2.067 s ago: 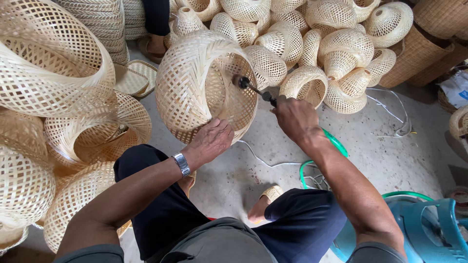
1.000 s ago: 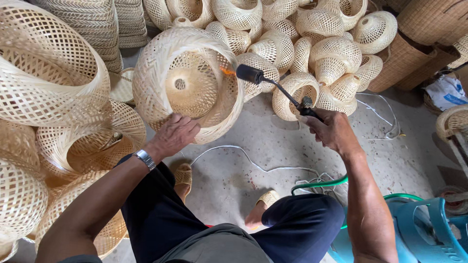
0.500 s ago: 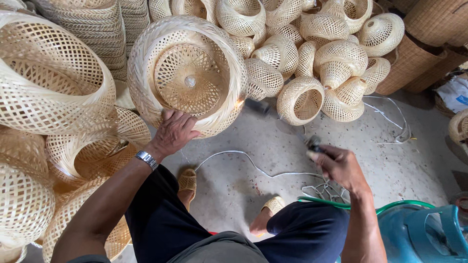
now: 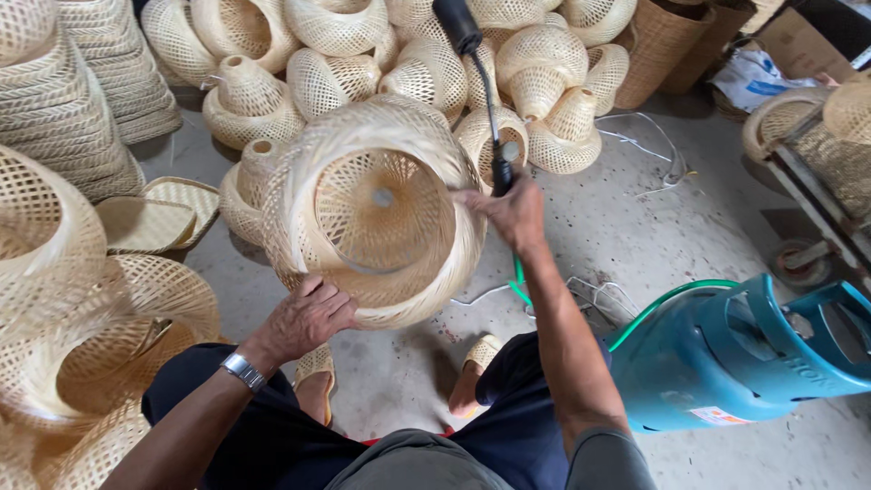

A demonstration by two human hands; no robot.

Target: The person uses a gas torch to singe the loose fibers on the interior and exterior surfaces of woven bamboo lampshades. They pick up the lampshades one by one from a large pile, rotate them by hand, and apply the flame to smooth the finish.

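Woven bamboo lampshade (image 4: 376,213), the biggest thing in front of me, sits tilted on the concrete floor (image 4: 635,236) between my knees and the heap, its open mouth turned up toward me so I look straight into the latticed inside and the small hole at its far end. Behind it lies a heap of finished shades (image 4: 426,63) of the same pale weave, spread across the top of the view, and more stacks of woven shades (image 4: 63,263) crowd my left side. To my right a teal gas cylinder (image 4: 744,349) lies on its side, a green hose (image 4: 653,313) curving from it across the floor toward my arm. A loose white wire (image 4: 635,136) trails over the concrete past the heap.

My left hand (image 4: 304,318), a metal watch (image 4: 242,370) at the wrist, grips the lower rim of the lampshade, fingers curled over the edge. My right hand (image 4: 508,213) is closed around the handle of a black torch wand (image 4: 476,82), which points up and away over the shade's right rim; its fingertips touch the rim there. My sandalled feet (image 4: 476,358) rest on the floor just below the shade.
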